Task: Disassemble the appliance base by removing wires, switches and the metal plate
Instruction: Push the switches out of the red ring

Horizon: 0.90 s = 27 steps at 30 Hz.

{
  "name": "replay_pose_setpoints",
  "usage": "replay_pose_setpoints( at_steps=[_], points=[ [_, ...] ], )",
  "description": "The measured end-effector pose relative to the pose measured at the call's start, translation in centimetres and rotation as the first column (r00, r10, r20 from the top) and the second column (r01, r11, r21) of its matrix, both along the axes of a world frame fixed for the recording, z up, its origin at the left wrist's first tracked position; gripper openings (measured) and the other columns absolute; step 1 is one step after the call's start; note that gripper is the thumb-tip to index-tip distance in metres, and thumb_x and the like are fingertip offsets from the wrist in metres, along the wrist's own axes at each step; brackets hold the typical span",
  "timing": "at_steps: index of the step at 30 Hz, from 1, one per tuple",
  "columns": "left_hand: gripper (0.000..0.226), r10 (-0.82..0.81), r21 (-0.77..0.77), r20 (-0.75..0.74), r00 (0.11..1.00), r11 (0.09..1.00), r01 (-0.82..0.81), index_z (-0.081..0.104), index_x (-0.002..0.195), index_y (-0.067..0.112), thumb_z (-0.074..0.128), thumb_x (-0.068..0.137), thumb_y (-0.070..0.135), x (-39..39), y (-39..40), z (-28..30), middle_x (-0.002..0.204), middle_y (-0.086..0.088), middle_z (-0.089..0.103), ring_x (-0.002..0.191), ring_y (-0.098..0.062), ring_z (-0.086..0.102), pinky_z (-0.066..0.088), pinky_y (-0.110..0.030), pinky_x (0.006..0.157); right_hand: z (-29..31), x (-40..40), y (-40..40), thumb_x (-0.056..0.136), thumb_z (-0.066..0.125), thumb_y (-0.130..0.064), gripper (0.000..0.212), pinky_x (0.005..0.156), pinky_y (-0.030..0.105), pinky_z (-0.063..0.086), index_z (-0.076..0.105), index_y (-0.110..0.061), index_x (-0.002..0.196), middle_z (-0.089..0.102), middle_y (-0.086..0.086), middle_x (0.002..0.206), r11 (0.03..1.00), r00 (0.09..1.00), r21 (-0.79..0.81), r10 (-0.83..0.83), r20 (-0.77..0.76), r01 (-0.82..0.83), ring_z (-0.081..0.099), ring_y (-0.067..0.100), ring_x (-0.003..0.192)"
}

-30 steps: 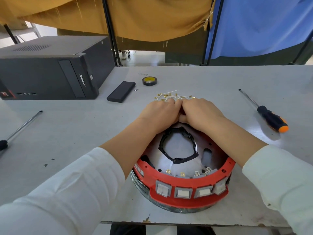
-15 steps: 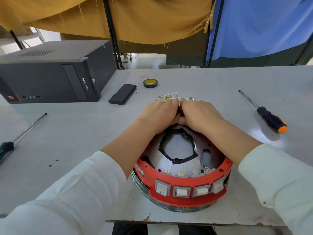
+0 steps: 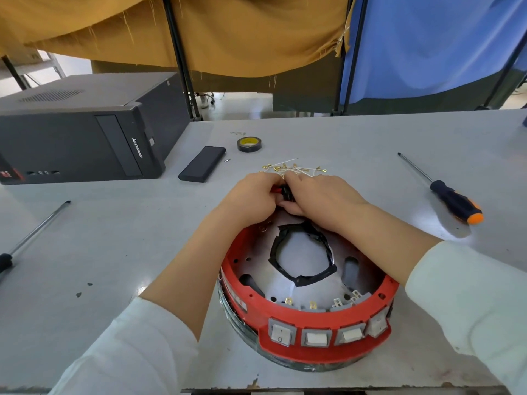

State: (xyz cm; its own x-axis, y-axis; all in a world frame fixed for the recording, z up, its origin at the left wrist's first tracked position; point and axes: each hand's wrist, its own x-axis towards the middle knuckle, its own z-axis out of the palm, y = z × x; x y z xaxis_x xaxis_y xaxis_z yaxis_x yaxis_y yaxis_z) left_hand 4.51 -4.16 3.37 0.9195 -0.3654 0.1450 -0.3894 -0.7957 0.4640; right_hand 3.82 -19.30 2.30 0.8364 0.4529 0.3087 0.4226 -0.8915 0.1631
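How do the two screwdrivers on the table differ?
The right screwdriver shows whole, with a black-and-orange handle; the left screwdriver has a plain black handle cut off by the frame edge. Their tips point opposite ways: far-left and far-right. Both lie flat on the table, untouched.

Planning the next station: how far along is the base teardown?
Done: loose wires lie on the table. In hand: left hand and right hand grip a small red-black part at the base's far rim. Left: four rocker switches and the metal plate remain in the red base.
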Motion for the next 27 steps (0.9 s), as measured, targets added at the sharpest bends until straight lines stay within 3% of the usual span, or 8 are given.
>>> replay_pose_setpoints(
  at_steps=[6, 12, 23, 27],
  points=[
    [0.041, -0.019, -0.002, -0.014, 1.0, 1.0, 0.019, 0.061, 0.118, 0.015, 0.048, 0.083, -0.002, 0.07, 0.14, -0.11, 0.116, -0.007, 0.063, 0.108, -0.025, 0.055, 0.044, -0.034, 0.089, 0.1, 0.29, -0.07, 0.094, 0.042, -0.046, 0.039, 0.061, 0.033, 0.034, 0.044, -0.013, 0.116, 0.064, 0.01, 0.107, 1.0, 1.0, 0.004, -0.002, -0.011, 0.002, 0.062, 0.032, 0.09],
    [0.037, 0.019, 0.034, 0.034, 0.999, 0.999, -0.02, 0.06, 0.117, 0.015, 0.051, 0.084, 0.001, 0.16, -0.02, -0.36, 0.116, -0.007, 0.063, 0.109, -0.026, 0.055, 0.045, -0.034, 0.087, 0.03, 0.38, 0.06, 0.093, 0.043, -0.041, 0.034, 0.059, 0.034, 0.032, 0.046, -0.011, 0.108, 0.065, 0.013, 0.098, 1.0, 1.0, 0.009, -0.013, -0.005, 0.013, 0.061, 0.033, 0.086],
    [0.038, 0.002, 0.051, 0.084, 0.996, 0.999, -0.006, 0.058, 0.111, 0.017, 0.047, 0.081, -0.003, -0.09, -0.04, -0.57, 0.107, -0.007, 0.063, 0.098, -0.029, 0.055, 0.039, -0.03, 0.069, 0.15, 0.44, -0.09, 0.094, 0.042, -0.041, 0.036, 0.063, 0.036, 0.035, 0.045, -0.01, 0.112, 0.063, 0.014, 0.103, 0.999, 0.998, 0.044, -0.008, -0.059, 0.011, 0.058, 0.035, 0.091],
    [0.043, 0.006, 0.067, 0.061, 0.998, 0.998, -0.01, 0.057, 0.117, 0.02, 0.047, 0.08, -0.001, -0.15, -0.15, -0.26, 0.111, -0.007, 0.062, 0.101, -0.029, 0.056, 0.046, -0.034, 0.075, 0.42, 0.29, -0.39, 0.088, 0.052, -0.043, 0.037, 0.063, 0.033, 0.032, 0.046, -0.013, 0.109, 0.063, 0.011, 0.103, 0.993, 0.995, 0.118, -0.003, -0.102, 0.015, 0.057, 0.031, 0.091]
  ],
)
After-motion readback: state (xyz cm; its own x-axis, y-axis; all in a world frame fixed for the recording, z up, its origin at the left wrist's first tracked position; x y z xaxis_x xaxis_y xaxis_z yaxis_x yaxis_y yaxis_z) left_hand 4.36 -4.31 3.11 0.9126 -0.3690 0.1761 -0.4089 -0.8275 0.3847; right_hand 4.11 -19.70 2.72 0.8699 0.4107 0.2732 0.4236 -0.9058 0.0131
